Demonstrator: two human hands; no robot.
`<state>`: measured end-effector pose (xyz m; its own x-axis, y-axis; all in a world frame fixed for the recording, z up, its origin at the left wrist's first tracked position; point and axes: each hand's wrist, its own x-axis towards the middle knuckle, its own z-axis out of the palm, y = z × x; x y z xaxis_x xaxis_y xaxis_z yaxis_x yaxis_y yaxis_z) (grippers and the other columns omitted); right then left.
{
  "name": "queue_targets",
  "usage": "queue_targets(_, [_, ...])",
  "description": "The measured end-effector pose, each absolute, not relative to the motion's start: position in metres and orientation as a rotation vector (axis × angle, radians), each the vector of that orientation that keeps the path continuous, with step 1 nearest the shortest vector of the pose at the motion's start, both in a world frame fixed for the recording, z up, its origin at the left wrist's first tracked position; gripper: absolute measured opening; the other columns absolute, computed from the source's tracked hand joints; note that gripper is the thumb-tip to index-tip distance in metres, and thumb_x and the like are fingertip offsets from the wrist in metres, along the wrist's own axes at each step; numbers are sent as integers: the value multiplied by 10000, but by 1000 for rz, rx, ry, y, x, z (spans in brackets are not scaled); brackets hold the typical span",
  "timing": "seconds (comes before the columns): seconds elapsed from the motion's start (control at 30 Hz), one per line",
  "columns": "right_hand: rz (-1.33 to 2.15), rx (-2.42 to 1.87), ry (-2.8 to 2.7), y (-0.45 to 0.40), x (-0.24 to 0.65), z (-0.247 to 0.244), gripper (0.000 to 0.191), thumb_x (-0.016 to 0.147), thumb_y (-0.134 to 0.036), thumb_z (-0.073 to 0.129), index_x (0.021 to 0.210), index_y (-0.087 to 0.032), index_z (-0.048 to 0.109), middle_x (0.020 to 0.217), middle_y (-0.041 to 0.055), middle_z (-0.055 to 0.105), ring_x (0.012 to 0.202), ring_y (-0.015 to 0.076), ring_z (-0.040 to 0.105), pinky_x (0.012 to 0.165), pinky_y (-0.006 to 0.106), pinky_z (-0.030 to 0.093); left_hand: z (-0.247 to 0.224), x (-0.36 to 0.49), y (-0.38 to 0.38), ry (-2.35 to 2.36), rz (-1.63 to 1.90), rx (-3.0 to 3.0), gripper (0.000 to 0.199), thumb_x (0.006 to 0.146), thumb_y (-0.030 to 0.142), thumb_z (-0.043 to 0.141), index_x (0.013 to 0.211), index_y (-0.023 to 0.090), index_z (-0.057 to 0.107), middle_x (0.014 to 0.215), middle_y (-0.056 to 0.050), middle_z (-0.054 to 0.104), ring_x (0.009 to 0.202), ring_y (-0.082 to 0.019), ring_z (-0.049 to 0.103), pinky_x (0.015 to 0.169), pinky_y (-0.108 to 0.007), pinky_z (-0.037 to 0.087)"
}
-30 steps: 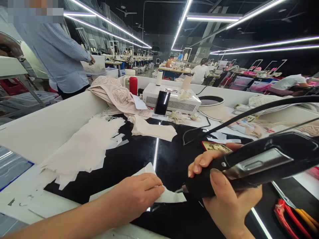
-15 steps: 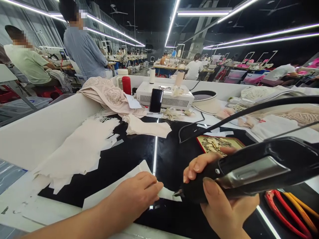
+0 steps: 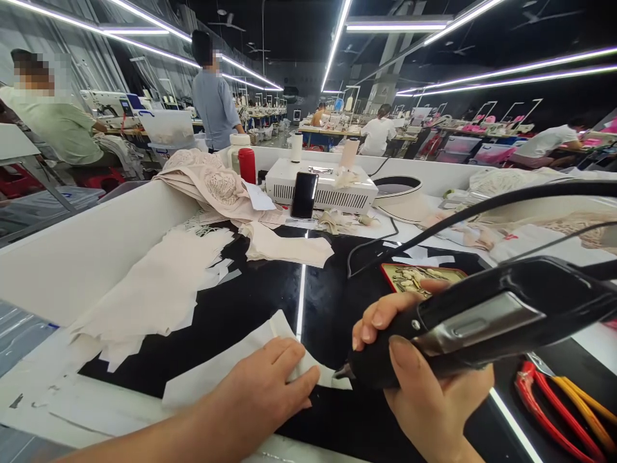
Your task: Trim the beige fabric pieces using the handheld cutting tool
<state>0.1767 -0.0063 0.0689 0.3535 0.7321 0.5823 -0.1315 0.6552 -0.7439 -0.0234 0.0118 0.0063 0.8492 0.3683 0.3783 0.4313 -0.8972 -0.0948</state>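
Note:
A pale fabric piece [image 3: 231,354] with a narrow curved end lies flat on the black tabletop. My left hand [image 3: 270,386] rests on it with bent fingers drawn together, gripping its upper layer near the narrow end; the fingertips are partly hidden. Wrapped round a black corded hand tool [image 3: 463,328] with a grey side panel is my right hand [image 3: 424,379]. The tool's small pointed metal tip [image 3: 343,372] touches or sits just above the narrow end of the fabric, close to my left fingers.
Stacked pale fabric pieces [image 3: 149,289] lie at left, with another stack [image 3: 286,245] ahead. A phone [image 3: 303,195] leans on a white vented box [image 3: 322,183]. Behind my right hand is a tray [image 3: 405,278] of small parts; red-handled [image 3: 544,405] and orange-handled tools lie at right. People work beyond.
My left fingers have shifted slightly and bent over the fabric. The tool has tilted a little and moved slightly left. A standing person in blue has moved farther off.

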Motion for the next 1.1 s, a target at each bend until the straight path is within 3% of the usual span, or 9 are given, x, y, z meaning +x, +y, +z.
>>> queue_targets(0.17, [608, -652, -1059, 5, 169, 70, 415, 915, -265, 805, 1252, -298, 564, 845, -19, 667, 634, 165, 647, 521, 324, 593, 3, -23, 11, -607, -550, -2838, 406, 982, 331, 763, 1287, 126, 590, 1144, -152, 688, 1079, -287, 701, 901, -369, 638])
queue_targets(0.63, [610, -660, -1066, 16, 159, 71, 385, 925, -250, 774, 1237, -292, 553, 810, -39, 651, 621, 152, 621, 507, 297, 567, 0, -21, 12, -716, -700, -2897, 438, 924, 399, 840, 1256, 192, 645, 1229, -143, 660, 1212, -287, 643, 1053, -407, 585])
queue_targets(0.87, [614, -690, -1082, 21, 157, 68, 382, 933, -223, 751, 1249, -288, 547, 819, -37, 651, 628, 153, 632, 533, 315, 585, -5, -19, 13, -748, -748, -2847, 435, 926, 453, 825, 1255, 228, 651, 1241, -165, 644, 1232, -305, 614, 1026, -447, 592])
queue_targets(1.1, [628, -631, -1067, 27, 154, 69, 406, 907, -225, 773, 1248, -291, 564, 819, -45, 659, 633, 153, 632, 536, 304, 574, -2, -18, 11, -768, -751, -2851, 433, 919, 469, 832, 1243, 239, 660, 1202, -133, 656, 1243, -282, 598, 1055, -417, 566])
